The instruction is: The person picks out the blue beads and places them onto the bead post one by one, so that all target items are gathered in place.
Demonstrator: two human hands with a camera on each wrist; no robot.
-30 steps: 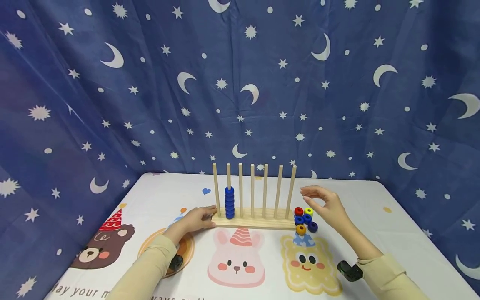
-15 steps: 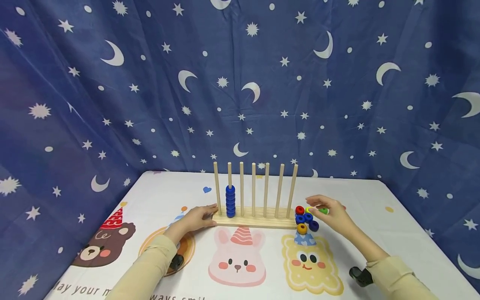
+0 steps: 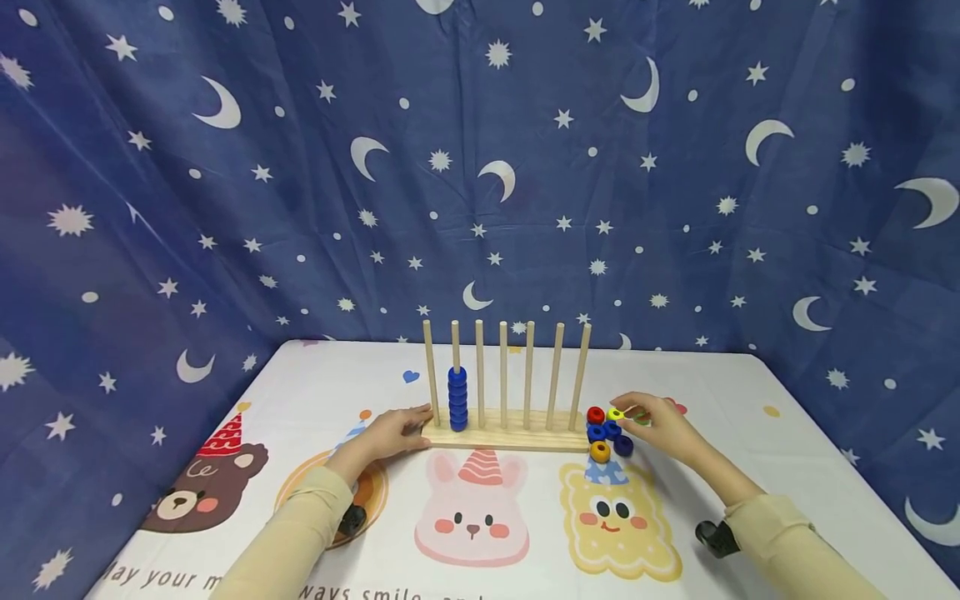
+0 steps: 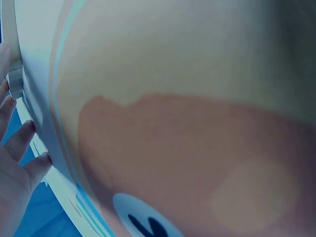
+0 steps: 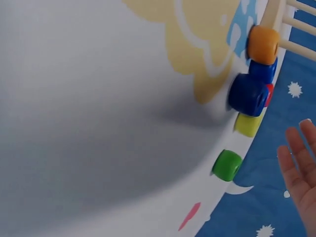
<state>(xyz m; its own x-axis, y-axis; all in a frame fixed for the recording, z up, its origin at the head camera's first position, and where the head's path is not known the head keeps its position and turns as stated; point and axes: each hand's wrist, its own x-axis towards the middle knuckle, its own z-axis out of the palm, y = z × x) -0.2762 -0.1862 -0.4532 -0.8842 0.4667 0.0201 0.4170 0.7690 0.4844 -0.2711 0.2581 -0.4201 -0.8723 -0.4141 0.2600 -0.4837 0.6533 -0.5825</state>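
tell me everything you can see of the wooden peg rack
The peg rack looks like pale, unpainted wood: a long, low base with seven upright rods. The second from the left carries stacked blue beads; the others are bare. It stands on the white tablecloth, the left hand holding its left end. Loose beads lie by its right end.

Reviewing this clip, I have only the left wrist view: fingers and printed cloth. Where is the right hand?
Observer: The right hand is close to the yellow bead, off the rack's right end.
Operator: Does the rack carry anything?
Observer: Yes, a stack of blue beads, on the second peg from the left.
Operator: Anything else loose there?
Observer: Yes, a green bead, with a gap between it and the yellow bead in the right wrist view.
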